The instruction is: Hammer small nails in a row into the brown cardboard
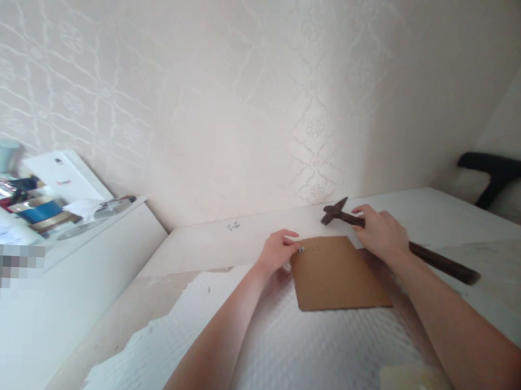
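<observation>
A brown flat board (337, 274) lies on the white table (278, 347), with a row of small nails along its far edge. My left hand (277, 251) pinches a small nail (302, 249) upright at the board's far left corner. My right hand (381, 230) grips a dark hammer (432, 257) close to its head. The hammer head (335, 211) hovers a little above and to the right of the nail, and the long handle sticks out behind my wrist to the right.
A patterned wall stands just behind the table. A few loose nails (233, 225) lie near the table's far edge. A white cabinet (69, 179) at the left carries tape rolls and clutter. A dark chair arm (497, 169) shows at the far right.
</observation>
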A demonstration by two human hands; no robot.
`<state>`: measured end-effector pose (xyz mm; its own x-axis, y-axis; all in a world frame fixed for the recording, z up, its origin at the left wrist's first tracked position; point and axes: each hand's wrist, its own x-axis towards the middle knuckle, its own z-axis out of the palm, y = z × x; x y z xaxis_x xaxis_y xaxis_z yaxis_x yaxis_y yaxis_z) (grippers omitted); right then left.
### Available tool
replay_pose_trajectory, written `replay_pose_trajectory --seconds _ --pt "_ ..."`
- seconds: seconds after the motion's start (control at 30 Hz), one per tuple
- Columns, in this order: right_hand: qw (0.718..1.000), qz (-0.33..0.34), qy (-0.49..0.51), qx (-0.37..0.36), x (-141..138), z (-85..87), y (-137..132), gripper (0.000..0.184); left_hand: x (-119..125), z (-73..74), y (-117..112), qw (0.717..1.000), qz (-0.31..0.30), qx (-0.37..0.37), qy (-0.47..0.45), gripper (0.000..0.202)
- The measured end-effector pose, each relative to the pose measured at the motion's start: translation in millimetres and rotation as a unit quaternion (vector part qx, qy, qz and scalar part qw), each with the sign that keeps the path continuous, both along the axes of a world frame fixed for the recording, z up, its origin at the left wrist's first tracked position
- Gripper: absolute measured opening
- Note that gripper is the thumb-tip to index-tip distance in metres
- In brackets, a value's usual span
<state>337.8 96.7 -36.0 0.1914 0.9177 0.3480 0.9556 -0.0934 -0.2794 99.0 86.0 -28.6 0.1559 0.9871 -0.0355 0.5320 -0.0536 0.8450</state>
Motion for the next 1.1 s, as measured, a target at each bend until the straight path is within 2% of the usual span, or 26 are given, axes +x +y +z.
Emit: replay_pose_trajectory --seconds 0.43,0.8,0.97,1.1 --pt "1.000 -0.026 -0.010 -0.011 -2.1 -2.9 -1.2 0.034 -0.3 0.0 -0.5 1.000 0.005 0.001 -0.006 0.025" --pt "1.000 -0.008 -0.015 0.002 -0.2 -12.3 6.8 0.029 -1.6 -3.7 2.9 1.000 0.019 0.010 -0.010 0.027" --pt "1.000 -0.006 -0.014 -0.007 -1.9 -10.8 5.6 0.028 -2.8 -1.1 3.5 0.998 0.049 0.045 -0.010 0.025" --pt "0.999 0.013 -0.035 -0.005 -4.0 -9.6 3.8 0.027 -5.6 4.3 3.9 0.992 0.077 0.091 0.028 0.024"
